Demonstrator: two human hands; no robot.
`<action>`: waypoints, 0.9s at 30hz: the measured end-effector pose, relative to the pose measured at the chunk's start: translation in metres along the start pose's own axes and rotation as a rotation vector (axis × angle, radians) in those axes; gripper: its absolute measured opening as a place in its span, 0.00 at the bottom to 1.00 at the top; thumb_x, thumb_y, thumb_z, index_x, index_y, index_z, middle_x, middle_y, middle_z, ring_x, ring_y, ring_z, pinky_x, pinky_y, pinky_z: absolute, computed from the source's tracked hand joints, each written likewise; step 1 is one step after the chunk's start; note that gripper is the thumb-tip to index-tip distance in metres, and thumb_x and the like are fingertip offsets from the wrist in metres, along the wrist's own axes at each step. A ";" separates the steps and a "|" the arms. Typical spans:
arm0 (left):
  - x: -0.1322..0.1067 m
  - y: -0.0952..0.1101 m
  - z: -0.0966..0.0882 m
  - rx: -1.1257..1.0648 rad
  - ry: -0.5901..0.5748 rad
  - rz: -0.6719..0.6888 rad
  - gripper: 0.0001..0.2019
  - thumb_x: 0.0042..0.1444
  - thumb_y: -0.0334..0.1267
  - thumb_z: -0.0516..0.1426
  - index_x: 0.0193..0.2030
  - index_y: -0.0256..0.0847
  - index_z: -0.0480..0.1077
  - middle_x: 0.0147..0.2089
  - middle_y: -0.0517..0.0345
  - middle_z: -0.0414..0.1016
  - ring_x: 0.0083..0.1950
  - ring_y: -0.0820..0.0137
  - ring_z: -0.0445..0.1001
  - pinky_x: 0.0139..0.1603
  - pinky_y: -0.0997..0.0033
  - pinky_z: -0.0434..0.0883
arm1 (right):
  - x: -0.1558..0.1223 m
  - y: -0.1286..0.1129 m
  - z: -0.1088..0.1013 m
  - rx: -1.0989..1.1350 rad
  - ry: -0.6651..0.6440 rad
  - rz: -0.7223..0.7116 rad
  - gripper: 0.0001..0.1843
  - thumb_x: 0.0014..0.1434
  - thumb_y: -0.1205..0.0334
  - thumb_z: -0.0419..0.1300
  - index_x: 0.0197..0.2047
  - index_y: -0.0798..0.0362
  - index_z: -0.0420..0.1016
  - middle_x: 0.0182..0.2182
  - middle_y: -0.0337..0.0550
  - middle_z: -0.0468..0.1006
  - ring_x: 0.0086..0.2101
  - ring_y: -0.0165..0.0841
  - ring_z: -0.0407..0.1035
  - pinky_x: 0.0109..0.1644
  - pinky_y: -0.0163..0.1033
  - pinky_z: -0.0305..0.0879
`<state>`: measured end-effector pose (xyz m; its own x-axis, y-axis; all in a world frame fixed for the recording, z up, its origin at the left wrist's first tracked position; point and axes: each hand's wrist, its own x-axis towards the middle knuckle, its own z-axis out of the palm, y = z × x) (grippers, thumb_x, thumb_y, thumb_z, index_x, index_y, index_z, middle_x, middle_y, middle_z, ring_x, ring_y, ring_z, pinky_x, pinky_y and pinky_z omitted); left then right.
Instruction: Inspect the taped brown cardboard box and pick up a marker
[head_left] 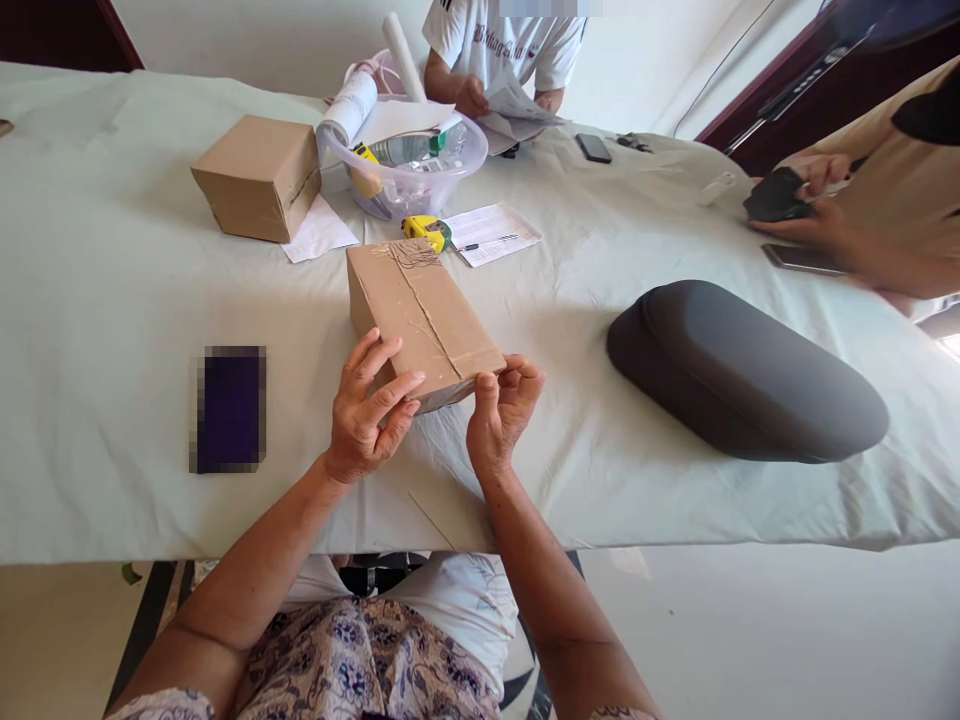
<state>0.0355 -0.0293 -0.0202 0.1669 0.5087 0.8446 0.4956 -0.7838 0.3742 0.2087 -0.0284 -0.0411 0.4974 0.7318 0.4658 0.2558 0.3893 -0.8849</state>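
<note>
A flat brown cardboard parcel [420,310] lies on the white tablecloth [135,330] in front of me, with thin twine running along its top and a frayed knot at its far end. My left hand [369,410] rests against the parcel's near left corner, fingers spread and touching its edge. My right hand [501,408] is at the near right corner, thumb and fingers pinched together on what looks like the twine end at the parcel's edge.
A second cardboard box [259,177] stands at the back left. Behind the parcel are a clear plastic bowl [409,165] of items, a yellow tape measure [427,230] and papers [491,233]. A dark grey case [742,370] lies right. A dark phone [229,408] lies left. Two other people sit across and right.
</note>
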 end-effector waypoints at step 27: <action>-0.013 -0.028 0.007 0.369 -0.393 -0.744 0.24 0.59 0.27 0.59 0.63 0.38 0.67 0.53 0.42 0.80 0.57 0.52 0.78 0.57 0.52 0.75 | 0.012 0.020 0.002 -0.607 -0.608 0.148 0.03 0.58 0.60 0.59 0.35 0.49 0.70 0.33 0.42 0.78 0.34 0.36 0.70 0.38 0.40 0.61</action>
<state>0.0249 -0.0116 -0.0443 -0.0601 0.9740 0.2184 0.8207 -0.0763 0.5663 0.2184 -0.0108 -0.0528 0.0758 0.9904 0.1155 0.7072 0.0283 -0.7064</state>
